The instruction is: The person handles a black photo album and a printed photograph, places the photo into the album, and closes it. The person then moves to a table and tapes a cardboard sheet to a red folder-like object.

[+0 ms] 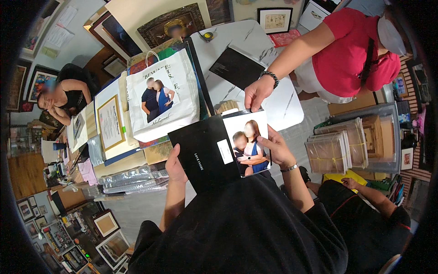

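Note:
My left hand (176,165) grips the left edge of a black folder (194,146), its thumb on the front. The folder bears pale lettering and a white label (225,152). Over the folder's right end is a photo print (260,166) of two people on a white ground. My right hand (279,148) is closed on the print's right edge, thumb on its face and the other fingers mostly hidden behind. A co-worker's hand (259,93), with a dark bead bracelet, pinches at the print's top edge.
A white paper bag (191,102) with another photo print (157,98) on it lies on stacked artwork. The marble-patterned table (289,107) holds a black folder (242,68) and a tape measure (207,36). Wrapped frames (328,150) stand right. People are at left and lower right.

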